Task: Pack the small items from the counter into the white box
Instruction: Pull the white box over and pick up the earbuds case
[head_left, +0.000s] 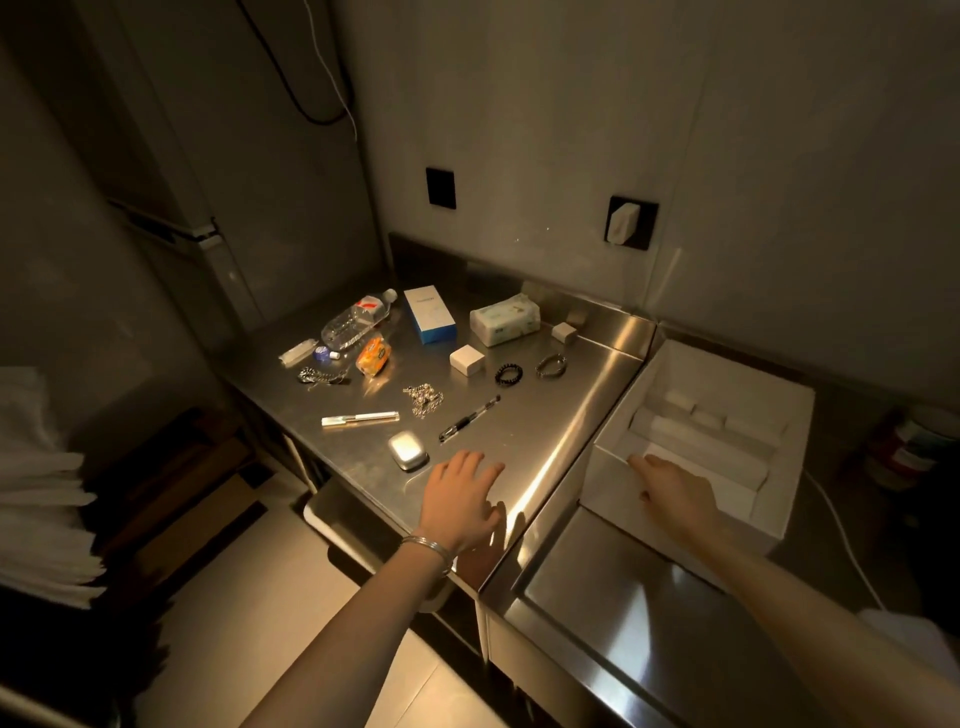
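**Head view: both hands out, items spread on the desk**

The left hand lies flat and open near the front edge of the steel desk, holding nothing, just beside a small silver case. The right hand rests on the near wall of the white box; whether its fingers grip the wall cannot be told. A black pen, a chain, a white tube and two bracelets lie loose on the desk, apart from the box.
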